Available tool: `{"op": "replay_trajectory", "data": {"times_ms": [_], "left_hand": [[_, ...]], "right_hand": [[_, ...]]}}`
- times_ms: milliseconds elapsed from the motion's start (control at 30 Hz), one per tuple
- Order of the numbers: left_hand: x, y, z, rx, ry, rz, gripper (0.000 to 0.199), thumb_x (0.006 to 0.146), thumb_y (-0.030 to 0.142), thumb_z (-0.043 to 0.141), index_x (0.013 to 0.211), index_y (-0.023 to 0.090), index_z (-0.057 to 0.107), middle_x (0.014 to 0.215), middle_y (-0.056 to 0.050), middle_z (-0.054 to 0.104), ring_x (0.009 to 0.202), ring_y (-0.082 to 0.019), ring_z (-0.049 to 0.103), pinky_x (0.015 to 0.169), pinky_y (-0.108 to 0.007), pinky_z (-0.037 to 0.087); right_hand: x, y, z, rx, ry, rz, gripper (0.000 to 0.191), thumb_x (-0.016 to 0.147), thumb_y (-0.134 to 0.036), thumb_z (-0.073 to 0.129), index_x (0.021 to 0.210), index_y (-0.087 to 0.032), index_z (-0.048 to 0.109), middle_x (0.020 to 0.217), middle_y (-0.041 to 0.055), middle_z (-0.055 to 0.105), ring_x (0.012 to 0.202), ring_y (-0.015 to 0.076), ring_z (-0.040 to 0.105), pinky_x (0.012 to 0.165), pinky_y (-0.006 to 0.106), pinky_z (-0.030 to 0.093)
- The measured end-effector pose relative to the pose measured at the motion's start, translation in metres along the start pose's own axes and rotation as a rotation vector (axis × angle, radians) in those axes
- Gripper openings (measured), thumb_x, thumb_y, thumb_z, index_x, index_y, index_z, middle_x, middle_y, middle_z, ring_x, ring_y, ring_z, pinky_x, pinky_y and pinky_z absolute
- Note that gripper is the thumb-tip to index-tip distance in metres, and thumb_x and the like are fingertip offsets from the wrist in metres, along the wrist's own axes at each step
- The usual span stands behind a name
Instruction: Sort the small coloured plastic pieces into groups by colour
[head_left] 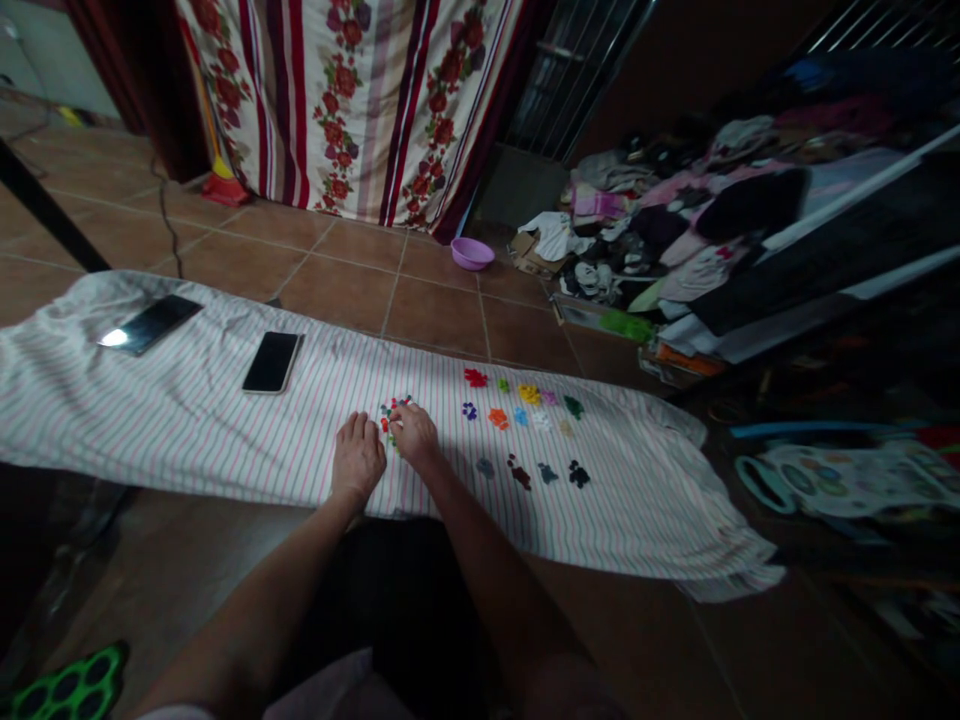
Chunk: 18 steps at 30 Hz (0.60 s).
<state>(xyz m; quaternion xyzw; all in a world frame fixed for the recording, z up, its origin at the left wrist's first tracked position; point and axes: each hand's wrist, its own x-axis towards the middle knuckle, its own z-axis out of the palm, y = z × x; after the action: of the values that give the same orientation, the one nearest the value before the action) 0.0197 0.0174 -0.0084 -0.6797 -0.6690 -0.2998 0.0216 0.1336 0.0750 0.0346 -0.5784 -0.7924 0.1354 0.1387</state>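
On a striped cloth (315, 440), my right hand (415, 434) has its fingers pinched together over a small mixed heap of colourful pieces (387, 424); whatever it grips is too small to make out. Just left of the heap my left hand (358, 455) rests on the cloth, its fingers lying flat. To the right, small pieces lie sorted by colour in separate piles, among them red (475, 377), yellow (529, 394), orange (498, 418), dark blue (469, 411), brown (520, 473) and black (578, 474).
A dark phone (272, 363) and a shiny dark tablet or phone (152, 323) lie on the cloth at the left. Beyond it, a purple bowl (472, 253) stands on the tiled floor near a floral curtain (360, 100). Clothes (660, 220) are heaped at the right.
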Motion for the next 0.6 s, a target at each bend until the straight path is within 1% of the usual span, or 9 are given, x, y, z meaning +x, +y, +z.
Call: {"op": "replay_trajectory", "data": {"times_ms": [67, 167, 300, 433, 600], "left_hand": [[0.0, 0.0, 0.0, 0.016, -0.003, 0.005, 0.024, 0.084, 0.017, 0.04, 0.1, 0.013, 0.057, 0.121, -0.018, 0.057, 0.124, -0.031, 0.046, 0.101, -0.048, 0.039], [0.0, 0.001, 0.0, 0.025, -0.014, 0.007, 0.024, 0.085, 0.017, 0.039, 0.1, 0.012, 0.057, 0.122, -0.019, 0.056, 0.124, -0.031, 0.045, 0.102, -0.048, 0.038], [0.001, 0.001, 0.0, 0.006, -0.017, -0.005, 0.024, 0.086, 0.018, 0.038, 0.1, 0.014, 0.057, 0.121, -0.019, 0.056, 0.124, -0.031, 0.045, 0.101, -0.049, 0.039], [0.001, 0.002, 0.0, -0.002, -0.012, -0.01, 0.025, 0.087, 0.019, 0.036, 0.101, 0.015, 0.057, 0.121, -0.018, 0.056, 0.125, -0.031, 0.045, 0.101, -0.05, 0.039], [0.001, 0.001, 0.003, -0.015, -0.031, -0.028, 0.026, 0.088, 0.021, 0.037, 0.102, 0.013, 0.057, 0.122, -0.019, 0.056, 0.125, -0.031, 0.044, 0.102, -0.05, 0.038]], "right_hand": [[0.0, -0.002, -0.002, 0.008, 0.0, 0.02, 0.017, 0.089, -0.018, 0.051, 0.094, -0.021, 0.067, 0.098, 0.0053, 0.065, 0.097, 0.0168, 0.058, 0.089, 0.027, 0.043], [-0.001, -0.006, -0.003, 0.005, -0.025, 0.002, 0.018, 0.091, -0.023, 0.05, 0.094, -0.021, 0.068, 0.098, 0.0059, 0.066, 0.098, 0.0176, 0.058, 0.089, 0.027, 0.043], [0.001, -0.014, -0.003, -0.054, -0.046, 0.041, 0.019, 0.091, -0.026, 0.051, 0.095, -0.02, 0.069, 0.101, 0.01, 0.066, 0.098, 0.0211, 0.059, 0.086, 0.031, 0.044], [0.004, -0.02, -0.005, -0.098, -0.069, 0.037, 0.019, 0.09, -0.024, 0.052, 0.099, -0.019, 0.068, 0.104, 0.0114, 0.066, 0.099, 0.0219, 0.058, 0.085, 0.032, 0.044], [0.008, -0.027, -0.006, -0.108, -0.122, 0.018, 0.024, 0.091, -0.017, 0.045, 0.098, -0.019, 0.068, 0.105, 0.0107, 0.066, 0.1, 0.0209, 0.058, 0.086, 0.032, 0.043]]}}
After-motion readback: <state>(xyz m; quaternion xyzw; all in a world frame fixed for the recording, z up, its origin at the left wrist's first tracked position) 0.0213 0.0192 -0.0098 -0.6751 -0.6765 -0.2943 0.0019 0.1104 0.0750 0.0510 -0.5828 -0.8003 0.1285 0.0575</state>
